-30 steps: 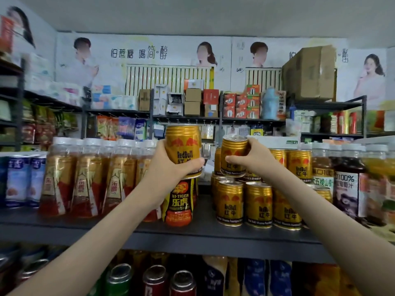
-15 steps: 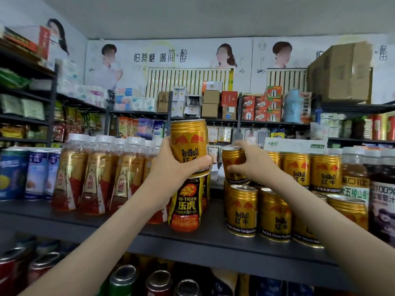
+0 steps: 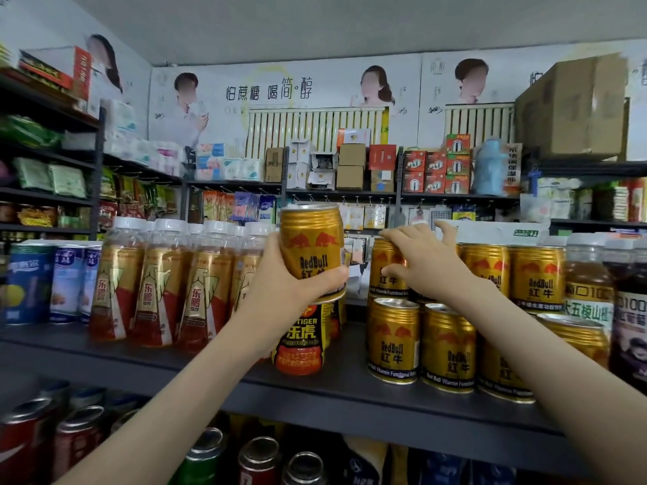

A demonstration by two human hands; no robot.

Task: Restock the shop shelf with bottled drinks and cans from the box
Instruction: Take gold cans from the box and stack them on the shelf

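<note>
Left fingers gripped a Red Bull can; right fingers held the stacked can. Seated off-centre, it might topple.

The dark grey shelf is carrying blue-and-white cans at its left end, then white-capped bottles standing upright. An orange-and-black can is standing near the front edge. To its right, gold cans are sitting in rows, more stacked on top, with dark bottles beside them.
</note>
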